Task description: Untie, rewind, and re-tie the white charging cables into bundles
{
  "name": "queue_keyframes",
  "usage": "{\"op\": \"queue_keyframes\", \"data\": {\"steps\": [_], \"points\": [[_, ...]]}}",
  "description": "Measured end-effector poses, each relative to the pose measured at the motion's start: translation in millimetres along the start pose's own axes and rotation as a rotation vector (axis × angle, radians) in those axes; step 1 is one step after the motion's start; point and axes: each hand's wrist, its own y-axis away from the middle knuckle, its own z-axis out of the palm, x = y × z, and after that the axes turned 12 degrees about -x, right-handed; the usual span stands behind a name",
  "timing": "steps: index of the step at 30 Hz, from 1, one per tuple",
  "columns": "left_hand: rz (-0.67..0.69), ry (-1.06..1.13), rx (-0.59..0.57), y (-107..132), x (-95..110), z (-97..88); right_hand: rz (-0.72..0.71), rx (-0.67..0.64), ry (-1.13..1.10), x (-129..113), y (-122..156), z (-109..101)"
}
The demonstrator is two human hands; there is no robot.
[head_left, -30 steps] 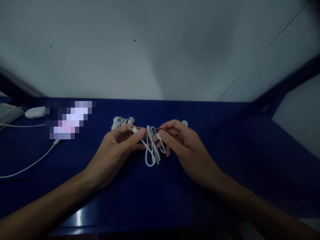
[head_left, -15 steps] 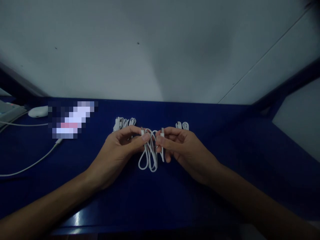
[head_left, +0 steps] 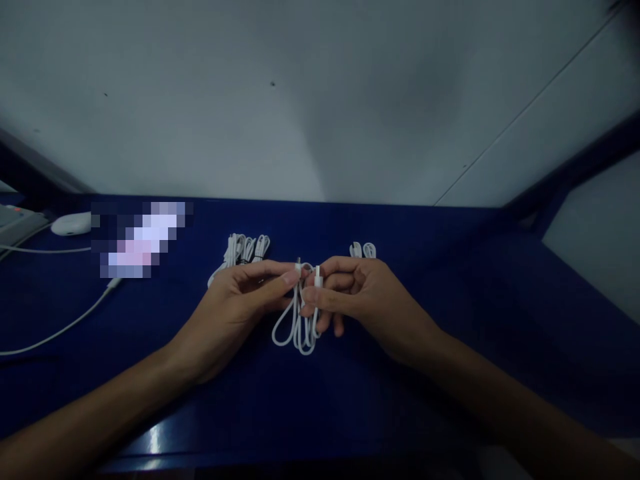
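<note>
A white USB cable [head_left: 306,345], folded into several loops, hangs between my two hands above the blue table. My left hand [head_left: 250,290] pinches it between thumb and forefinger near the small connector end, whose tip points up. With thumb and fingers my right hand [head_left: 350,290] grips the larger USB plug [head_left: 319,275], also pointing up. The loops dangle below the fingertips. Beyond my left hand lie several bundled white cables [head_left: 245,248], partly covered by it. Two coiled white cables [head_left: 369,250] show just past my right hand.
On the left of the blue table [head_left: 320,420] a blurred-out lit screen [head_left: 145,240] has a white cord [head_left: 75,337] plugged in. A white rounded device [head_left: 73,223] and a power strip [head_left: 20,223] lie at the far left. A pale wall [head_left: 225,133] stands behind.
My hands have come closer together, bringing the two cable ends nearly side by side. The loops hang slightly lower, and more of the left cable bundles shows.
</note>
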Motion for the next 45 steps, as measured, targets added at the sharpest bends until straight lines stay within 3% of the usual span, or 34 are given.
{"op": "queue_keyframes", "data": {"steps": [10,21,23,28,31,36,41,45], "points": [[0.039,0.019,0.111,-0.4,1.6,-1.6,-0.056,-0.130,0.010,-7.4,1.7,-3.0],[0.048,-0.005,0.133,-1.0,-0.3,0.4,-0.118,0.221,0.337,-4.2,4.3,7.7],[0.059,-0.017,0.132,-0.5,-1.4,-0.3,-0.106,0.227,0.310,-1.9,3.7,8.2],[0.079,-0.069,0.166,0.2,-1.1,1.7,-0.020,0.026,0.111,3.3,2.5,6.5],[0.073,-0.065,0.155,-0.1,0.4,4.2,-0.009,-0.015,0.100,4.8,2.6,7.9],[0.041,-0.020,0.142,0.6,-0.6,3.7,-0.027,0.067,0.094,5.0,3.2,13.5],[-0.012,-0.089,0.227,1.5,-1.7,-0.6,0.004,0.141,0.044,5.7,4.0,18.2],[-0.073,-0.096,0.172,0.1,1.7,-1.0,-0.002,0.174,0.054,5.5,4.9,20.4]]}}
